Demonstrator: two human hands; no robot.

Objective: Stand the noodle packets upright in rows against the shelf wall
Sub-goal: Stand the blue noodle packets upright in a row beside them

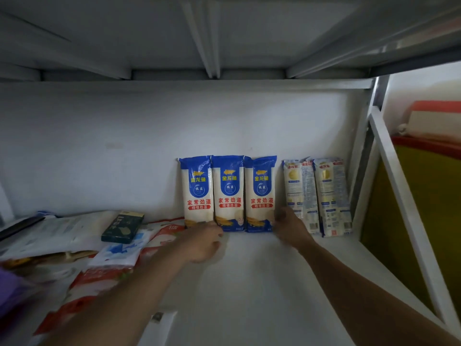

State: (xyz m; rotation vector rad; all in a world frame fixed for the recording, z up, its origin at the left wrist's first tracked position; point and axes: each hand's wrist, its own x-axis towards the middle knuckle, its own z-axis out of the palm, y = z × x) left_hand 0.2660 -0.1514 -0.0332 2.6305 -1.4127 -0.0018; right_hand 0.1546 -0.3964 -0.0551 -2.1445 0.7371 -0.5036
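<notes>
Noodle packets (229,193) standing upright, long axis vertical, leaning against shelf wall (99,146); left hand (204,242) and right hand (290,227) touching bases, finger posture blurred, cannot tell.

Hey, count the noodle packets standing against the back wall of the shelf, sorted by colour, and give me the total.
Blue-and-white packets with red lettering: 3
Pale white-and-yellow packets with small blue print: 2
Total: 5

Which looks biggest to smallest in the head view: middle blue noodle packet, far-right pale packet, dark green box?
1-2. Middle blue noodle packet and far-right pale packet: near alike, both upright against the wall; not ranking.
3. Dark green box, clearly smallest, lying flat.
</notes>
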